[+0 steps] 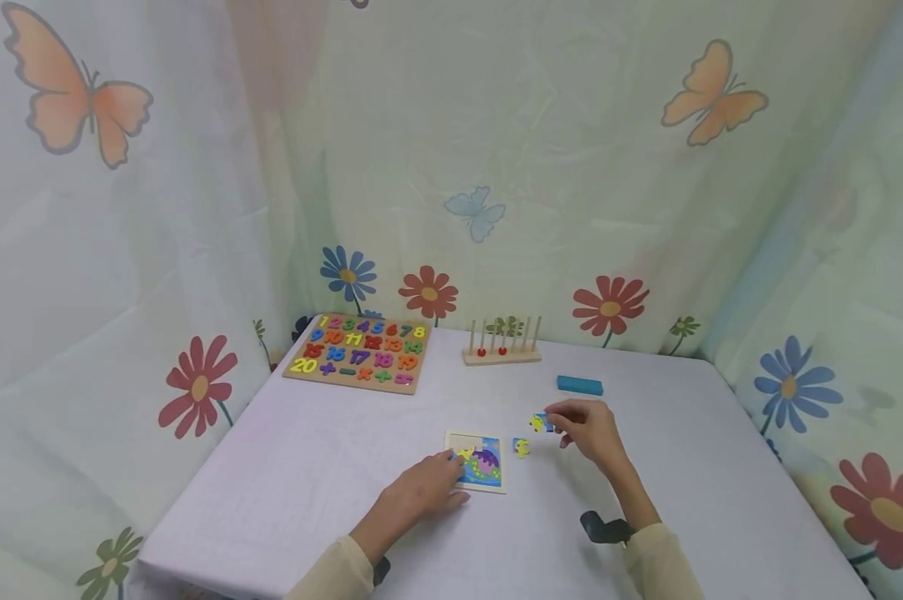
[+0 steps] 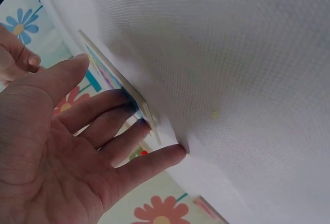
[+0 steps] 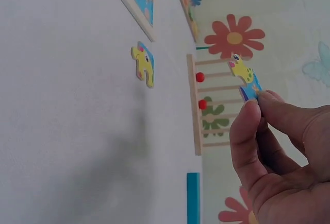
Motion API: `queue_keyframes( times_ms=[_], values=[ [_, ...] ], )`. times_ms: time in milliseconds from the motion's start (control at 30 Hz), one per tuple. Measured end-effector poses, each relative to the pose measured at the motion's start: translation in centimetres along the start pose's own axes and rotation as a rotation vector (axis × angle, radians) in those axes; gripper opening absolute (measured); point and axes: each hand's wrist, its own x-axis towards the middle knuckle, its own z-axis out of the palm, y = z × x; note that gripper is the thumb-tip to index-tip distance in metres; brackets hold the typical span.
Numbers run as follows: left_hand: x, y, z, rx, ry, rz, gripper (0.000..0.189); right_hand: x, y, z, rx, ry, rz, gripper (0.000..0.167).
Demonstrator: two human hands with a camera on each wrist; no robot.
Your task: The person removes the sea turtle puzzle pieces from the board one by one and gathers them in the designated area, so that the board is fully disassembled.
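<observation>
My left hand (image 1: 427, 487) rests with its fingers loosely extended on the left side of a small framed jigsaw puzzle (image 1: 489, 489). In the left wrist view, several fingertips lie on the puzzle while the little finger touches the cloth beside it. My right hand (image 1: 588, 429) pinches a blue and yellow puzzle piece (image 3: 241, 70) between thumb and forefinger, raised above the table to the right of the frame. A second yellow and blue puzzle piece (image 1: 521, 448) lies on the cloth just right of the frame. My left fingers hide part of the puzzle picture.
A wooden number board (image 1: 354, 385) lies at the back left. Behind the puzzle stands a wooden peg rack (image 1: 502, 358) with two red beads. The teal block (image 1: 580, 385) sits beyond my right hand. Flower-printed curtains (image 1: 571, 183) enclose the white-covered table (image 1: 271, 492).
</observation>
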Motion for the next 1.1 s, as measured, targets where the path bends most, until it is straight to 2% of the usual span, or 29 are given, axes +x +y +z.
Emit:
queue_keyframes(
  times_ms=[233, 500, 767, 933, 1100],
  values=[
    [-0.1, 0.2, 0.4, -0.017, 0.001, 0.005, 0.044, -0.1, 2.3, 0.8, 0.022, -0.034, 0.089, 0.018],
    [-0.1, 0.1, 0.4, -0.011, 0.007, -0.001, 0.046, -0.1, 3.9, 1.2, 0.018, -0.048, 0.175, 0.017],
    [0.0, 0.1, 0.2, -0.016, 0.007, -0.010, 0.048, 0.1, 4.6, 1.5, -0.014, -0.041, 0.171, 0.015],
    [0.0, 0.0, 0.1, -0.012, 0.010, -0.009, 0.048, 0.3, 4.0, 1.8, -0.095, -0.043, 0.181, 0.014],
    [0.0, -0.1, 0.1, -0.009, 0.010, -0.010, 0.048, 0.5, 3.5, 2.1, -0.174, -0.039, 0.157, 0.012]
  ],
)
